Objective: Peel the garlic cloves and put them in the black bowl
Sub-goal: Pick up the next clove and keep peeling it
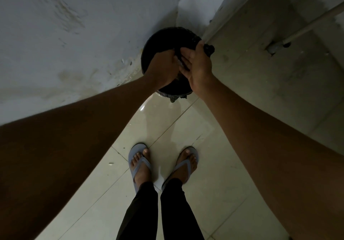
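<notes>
- In the corner, on the tiled floor, stands a black bin.
- Above it, left hand and right hand meet; grips unclear.

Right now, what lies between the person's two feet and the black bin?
In the head view, only bare, glossy floor tiles lie between the feet and the black bin; both hands are over it.

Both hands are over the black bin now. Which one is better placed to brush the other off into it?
Left, probably. The left hand sits fingers-first against the palm of the right hand, which is held open over the black bin. What lies on that palm is too dark to tell.
</notes>
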